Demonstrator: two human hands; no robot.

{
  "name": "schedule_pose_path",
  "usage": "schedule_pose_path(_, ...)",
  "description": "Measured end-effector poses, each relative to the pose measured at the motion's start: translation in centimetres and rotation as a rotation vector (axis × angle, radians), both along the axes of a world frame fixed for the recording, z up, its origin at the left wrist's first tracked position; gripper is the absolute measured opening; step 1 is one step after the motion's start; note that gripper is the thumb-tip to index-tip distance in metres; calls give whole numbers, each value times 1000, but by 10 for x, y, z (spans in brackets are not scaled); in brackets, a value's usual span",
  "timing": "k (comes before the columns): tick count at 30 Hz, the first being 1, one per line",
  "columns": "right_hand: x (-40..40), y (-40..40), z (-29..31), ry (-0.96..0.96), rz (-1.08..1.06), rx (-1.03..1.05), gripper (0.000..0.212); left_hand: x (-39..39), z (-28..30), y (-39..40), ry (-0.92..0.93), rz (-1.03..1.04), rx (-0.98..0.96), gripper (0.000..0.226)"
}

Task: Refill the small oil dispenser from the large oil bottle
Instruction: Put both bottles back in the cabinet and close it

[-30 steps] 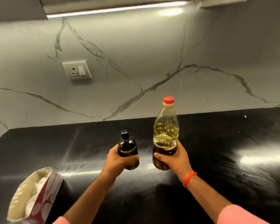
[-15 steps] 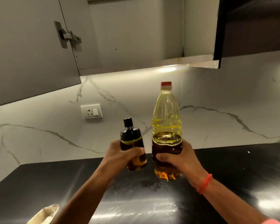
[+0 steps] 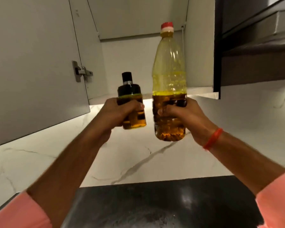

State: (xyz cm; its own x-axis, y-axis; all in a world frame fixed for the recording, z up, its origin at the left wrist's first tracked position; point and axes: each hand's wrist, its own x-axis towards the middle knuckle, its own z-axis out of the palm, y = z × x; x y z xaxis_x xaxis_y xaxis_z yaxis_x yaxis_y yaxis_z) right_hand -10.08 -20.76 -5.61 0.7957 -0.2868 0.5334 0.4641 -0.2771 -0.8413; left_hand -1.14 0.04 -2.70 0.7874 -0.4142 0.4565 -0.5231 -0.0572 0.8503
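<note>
My left hand [image 3: 120, 111] grips the small oil dispenser [image 3: 132, 97], a squat bottle with a black top and cap, amber oil in its lower part. My right hand [image 3: 179, 116] grips the large oil bottle [image 3: 169, 76] round its lower half; it is clear plastic with a red cap on, about half full of amber oil. Both bottles are upright, side by side, raised in front of the open wall cabinet [image 3: 138, 22], well above the black counter [image 3: 146, 203].
The cabinet door [image 3: 31, 66] stands open at the left with a metal hinge [image 3: 80, 72]. A dark hood or cabinet [image 3: 253, 46] juts out at the upper right. White marble backsplash [image 3: 138, 153] lies behind the bottles.
Both hands have lifted the two bottles from counter height up to the open cabinet. The view has tilted upward, so the bag on the counter is out of sight.
</note>
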Motion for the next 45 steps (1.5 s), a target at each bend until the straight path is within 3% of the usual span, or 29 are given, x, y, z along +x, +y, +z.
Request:
schedule_pose_path(3, 7, -6, 35, -27, -19, -11, 30, 8, 32, -2, -31, -9, -4, 30)
schedule_pose_path(9, 23, -19, 94, -29, -25, -5, 34, 36, 80, -11, -33, -9, 1, 36)
schedule_pose_path(20, 89, -42, 149, -49, -133, 53, 36, 107, 115, -43, 63, 5, 2, 51)
schedule_pose_path(36, 184, -81, 139, 55, -228, 77, 45, 188, 110, -78, 152, 28, -9, 39)
schedule_pose_path(40, 191, -84, 132, 99, -242, 84, 58, 198, 104, -81, 174, 40, 4, 41)
schedule_pose_path(45, 193, -88, 129, 110, -228, 62, 55, 205, 96, -84, 211, 50, 20, 48)
